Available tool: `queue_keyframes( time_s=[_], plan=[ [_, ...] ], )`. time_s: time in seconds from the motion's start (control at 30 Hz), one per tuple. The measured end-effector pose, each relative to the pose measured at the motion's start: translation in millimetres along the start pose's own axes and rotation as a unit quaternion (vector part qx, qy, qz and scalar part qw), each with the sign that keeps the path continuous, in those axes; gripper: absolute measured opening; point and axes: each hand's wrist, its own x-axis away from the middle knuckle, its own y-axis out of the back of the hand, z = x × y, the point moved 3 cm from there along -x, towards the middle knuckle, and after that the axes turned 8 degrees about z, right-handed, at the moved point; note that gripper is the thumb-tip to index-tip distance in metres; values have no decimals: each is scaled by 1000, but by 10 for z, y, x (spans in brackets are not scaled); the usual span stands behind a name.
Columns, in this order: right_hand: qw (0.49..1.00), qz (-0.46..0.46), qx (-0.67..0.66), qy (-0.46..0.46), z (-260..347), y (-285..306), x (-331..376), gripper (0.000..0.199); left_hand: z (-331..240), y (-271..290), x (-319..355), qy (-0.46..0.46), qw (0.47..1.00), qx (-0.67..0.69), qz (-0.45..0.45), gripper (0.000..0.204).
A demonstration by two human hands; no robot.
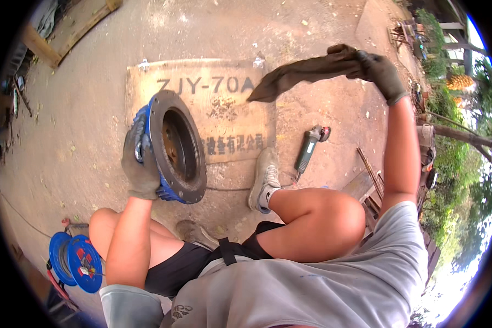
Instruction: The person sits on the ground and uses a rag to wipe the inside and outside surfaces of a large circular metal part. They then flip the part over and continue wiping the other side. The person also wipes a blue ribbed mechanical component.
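My left hand [139,164], in a dark work glove, is closed on the blue ribbed side of a round metal housing [198,156]. The housing is held up on edge, its dark flange with bolt holes and its hollow, rust-stained inside turned to the right. Out at the upper right, my gloved right hand [381,75] grips one end of a dark brown rag [306,74]. The rag stretches leftward through the air, its far tip over the board's right edge. Part of my left hand's fingers is hidden behind the housing.
A flat wooden board [229,115] with stencilled marks lies on the concrete ahead. An angle grinder [310,150] rests right of it, its cord running left past my shoe [265,177]. A blue cable reel [86,265] stands lower left; a timber frame [41,46] lies upper left.
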Motion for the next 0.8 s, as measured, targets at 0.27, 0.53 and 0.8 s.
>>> queue_keyframes(
  time_s=[0.27,0.53,0.8],
  plan=[
    [770,-87,620,-124,564,2016,-12,53,-16,-49,-31,-6,999,-52,-13,44],
    [746,-287,591,-110,310,3113,-532,42,66,-49,-21,-28,996,-75,-27,44],
    [982,-20,102,159,1648,1999,638,40,-33,-35,-10,-42,996,-70,-36,45]
  ],
)
